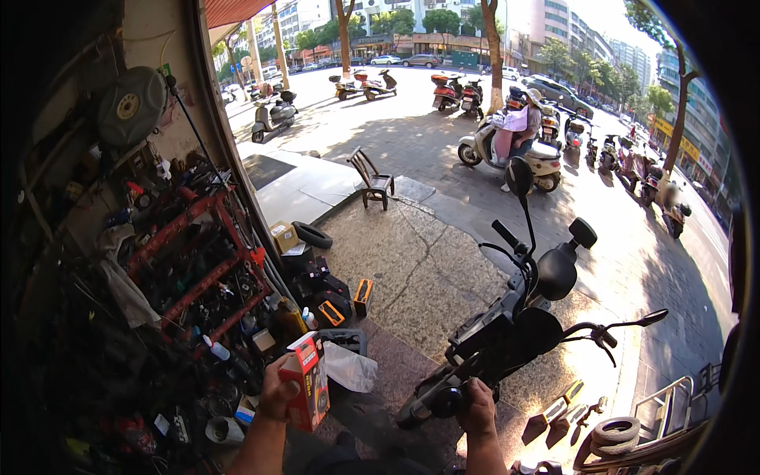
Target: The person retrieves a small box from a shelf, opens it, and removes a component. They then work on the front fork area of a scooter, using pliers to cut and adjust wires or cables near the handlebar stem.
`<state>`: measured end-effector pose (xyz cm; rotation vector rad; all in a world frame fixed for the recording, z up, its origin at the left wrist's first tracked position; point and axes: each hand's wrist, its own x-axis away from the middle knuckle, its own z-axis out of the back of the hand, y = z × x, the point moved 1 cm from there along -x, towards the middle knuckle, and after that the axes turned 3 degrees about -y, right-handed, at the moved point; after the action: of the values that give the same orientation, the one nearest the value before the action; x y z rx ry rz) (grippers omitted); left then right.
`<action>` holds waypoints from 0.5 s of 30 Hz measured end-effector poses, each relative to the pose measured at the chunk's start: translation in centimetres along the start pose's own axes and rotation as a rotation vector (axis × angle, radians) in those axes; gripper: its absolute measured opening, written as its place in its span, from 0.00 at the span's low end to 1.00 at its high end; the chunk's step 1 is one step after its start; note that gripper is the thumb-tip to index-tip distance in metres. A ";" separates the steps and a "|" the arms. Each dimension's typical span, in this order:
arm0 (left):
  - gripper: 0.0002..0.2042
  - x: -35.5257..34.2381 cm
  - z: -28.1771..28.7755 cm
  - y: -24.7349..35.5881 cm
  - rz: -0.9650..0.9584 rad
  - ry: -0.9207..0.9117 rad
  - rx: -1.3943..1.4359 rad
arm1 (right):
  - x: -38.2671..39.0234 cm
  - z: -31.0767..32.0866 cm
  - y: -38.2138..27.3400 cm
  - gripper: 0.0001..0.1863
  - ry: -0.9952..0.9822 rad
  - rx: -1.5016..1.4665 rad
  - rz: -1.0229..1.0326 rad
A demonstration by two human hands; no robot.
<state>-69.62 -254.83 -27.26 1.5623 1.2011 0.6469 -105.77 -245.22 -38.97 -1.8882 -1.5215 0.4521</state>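
My left hand (277, 389) grips a red and white printed cardboard box (313, 396) at the lower middle. My right hand (477, 410), to the right of it, is closed on a round black object (446, 401), whose kind I cannot make out. Behind that hand stands a black electric scooter (507, 317) with handlebars and mirrors. Beyond the box are a grey plastic crate (355, 339) and a crumpled clear plastic bag (351, 366) on the floor.
A cluttered red tool rack (162, 233) lines the left wall. A small chair (376, 180), tyres (616, 432) and orange-black boxes (363, 299) stand around the entrance. Outside, a person (524, 131) sits on a white scooter (546, 162) among parked scooters.
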 end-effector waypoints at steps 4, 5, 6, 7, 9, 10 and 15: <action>0.47 0.2 0.3 0.0 0.041 0.066 -0.047 | -0.2 0.1 0.2 0.14 0.002 -0.004 -0.001; 0.47 0.3 0.7 -0.2 0.064 0.089 -0.056 | -0.2 0.2 0.4 0.14 -0.002 -0.016 -0.012; 0.47 0.4 1.3 -0.4 0.098 0.110 -0.112 | -0.2 0.3 0.4 0.14 0.013 -0.001 0.004; 0.47 0.6 2.1 -0.8 0.135 0.121 -0.154 | -0.2 0.5 0.6 0.13 0.011 0.004 0.004; 0.46 1.0 3.8 -2.2 0.186 0.158 -0.208 | -0.2 0.6 1.2 0.14 0.015 0.002 -0.013; 0.45 1.4 4.8 -3.3 0.187 0.171 -0.207 | -0.2 0.8 1.3 0.16 0.007 0.062 -0.035; 0.43 4.7 10.6 -9.3 0.392 0.296 -0.390 | 0.2 1.4 3.1 0.21 0.073 0.084 -0.143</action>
<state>-62.36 -254.81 -40.24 1.4038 0.9048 1.3238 -104.41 -244.97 -42.04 -1.7010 -1.5528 0.3723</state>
